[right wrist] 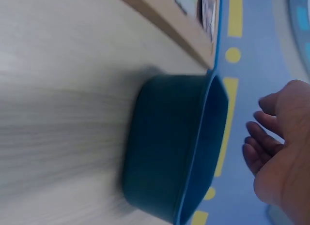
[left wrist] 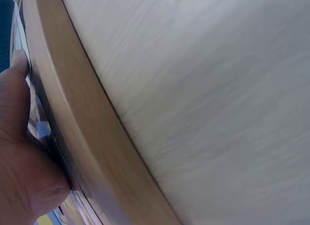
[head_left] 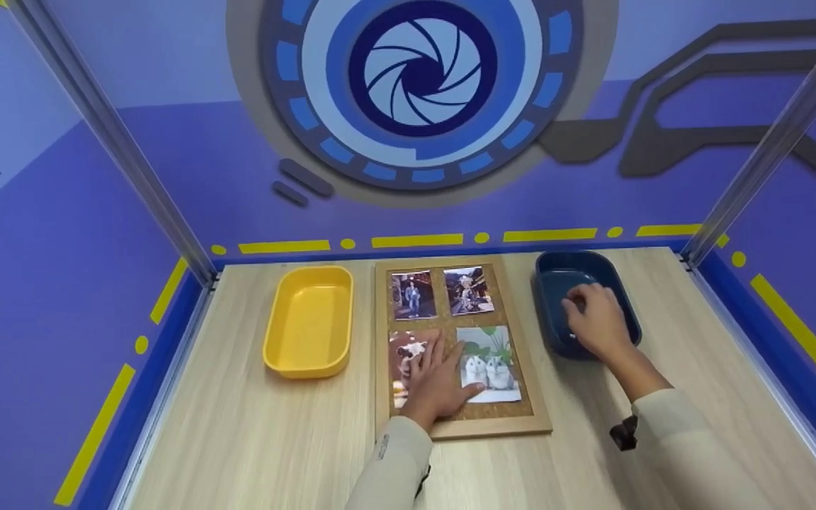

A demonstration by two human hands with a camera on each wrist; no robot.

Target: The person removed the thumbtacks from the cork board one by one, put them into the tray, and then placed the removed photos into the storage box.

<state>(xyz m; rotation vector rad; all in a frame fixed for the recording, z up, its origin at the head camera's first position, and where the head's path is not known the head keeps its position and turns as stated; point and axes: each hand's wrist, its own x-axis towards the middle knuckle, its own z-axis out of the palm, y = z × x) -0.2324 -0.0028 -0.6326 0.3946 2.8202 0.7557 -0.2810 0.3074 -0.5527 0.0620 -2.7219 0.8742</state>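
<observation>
My left hand [head_left: 438, 382] lies spread on a wood-framed cork board [head_left: 479, 414]. Its fingers cover part of a cow photo [head_left: 408, 350], and the thumb reaches the lower left of a photo of two white hamsters [head_left: 496, 372]. Over a dark blue tray [right wrist: 167, 142] hovers my right hand [head_left: 599, 322], fingers loosely bent, with nothing seen between them. In the right wrist view its thumb and fingertips stand apart, above the tray's rim. A tiny white thing [head_left: 572, 336] shows by the hand in the head view; its kind is too small to tell.
A yellow tray [head_left: 309, 326] stands left of the board. Two street photos, one of a person in blue [head_left: 413, 294] and one of a person in light clothes [head_left: 468, 290], are on the board's upper half. Purple walls and metal posts [head_left: 762, 149] enclose the wooden table [head_left: 238, 425].
</observation>
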